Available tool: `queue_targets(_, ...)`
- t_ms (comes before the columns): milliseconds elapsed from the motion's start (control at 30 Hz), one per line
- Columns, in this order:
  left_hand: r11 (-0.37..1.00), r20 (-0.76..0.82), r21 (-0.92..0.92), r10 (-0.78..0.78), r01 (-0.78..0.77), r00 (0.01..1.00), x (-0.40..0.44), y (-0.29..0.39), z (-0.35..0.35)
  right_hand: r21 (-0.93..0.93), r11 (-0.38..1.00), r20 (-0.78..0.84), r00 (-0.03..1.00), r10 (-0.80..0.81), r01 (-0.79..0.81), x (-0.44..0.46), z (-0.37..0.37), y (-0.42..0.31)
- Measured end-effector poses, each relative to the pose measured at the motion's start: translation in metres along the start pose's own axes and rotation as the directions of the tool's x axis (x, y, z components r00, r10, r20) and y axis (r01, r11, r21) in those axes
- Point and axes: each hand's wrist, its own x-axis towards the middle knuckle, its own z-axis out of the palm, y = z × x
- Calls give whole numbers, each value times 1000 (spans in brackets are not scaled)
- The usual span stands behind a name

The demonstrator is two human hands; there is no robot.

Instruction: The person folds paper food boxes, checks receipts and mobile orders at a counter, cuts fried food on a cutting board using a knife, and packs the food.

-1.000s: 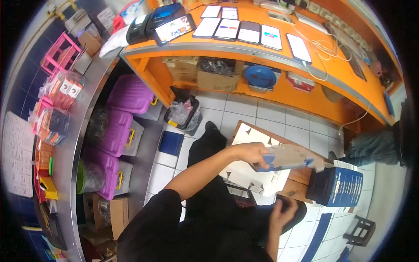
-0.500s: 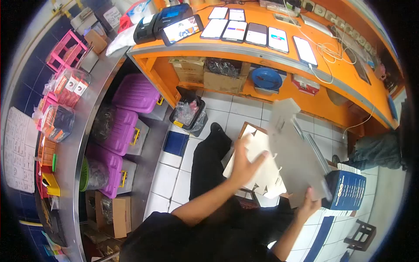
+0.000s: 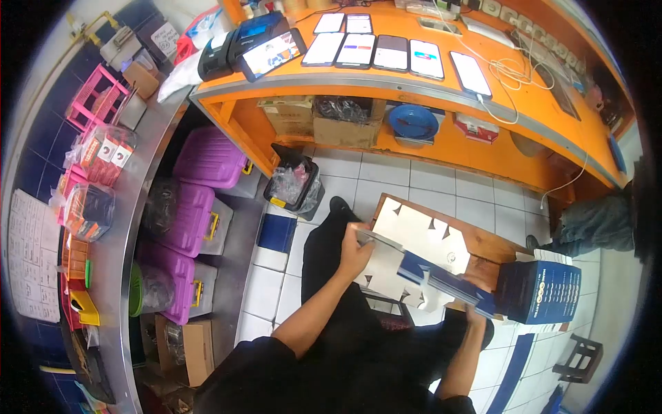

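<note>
A blue and grey folded cardboard piece (image 3: 441, 277) is held at a slant between my two hands. My left hand (image 3: 355, 254) is closed on its upper left end, and my right hand (image 3: 477, 317) grips its lower right end. Beneath it, pale die-cut cardboard sheets (image 3: 422, 233) with dark notches lie on a low wooden table (image 3: 485, 270). Right of the held piece stands a dark blue printed box (image 3: 539, 291), with white sheets showing around its edges.
Several phones (image 3: 356, 50) lie on the orange counter (image 3: 386, 81). A black bin (image 3: 296, 190) stands on the tiled floor. Purple-lidded boxes (image 3: 189, 219) sit under the metal counter at left. At right are another person's leg (image 3: 594, 224) and a small dark stool (image 3: 578, 359).
The cardboard has gone from a broad grey face held upright to a narrow slanted edge with blue showing. My left hand has moved left and closed on its end.
</note>
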Motion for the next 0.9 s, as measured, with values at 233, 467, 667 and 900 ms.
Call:
queue_targets(233,981,115,166,-123,103,986,-17,-27,-7,49,983,23,984,178,-179,-10,8,36)
queue_targets(467,924,120,349,-208,155,971,-6,-25,-8,25,963,-187,945,267,-267,-22,12,86)
queue_targets(667,956,192,218,-241,198,951,15,-12,-12,236,915,-328,860,391,-326,23,36,14)
queue_targets(900,636,94,134,-771,760,630,18,-60,-13,-552,815,-197,977,77,-176,-13,69,48)
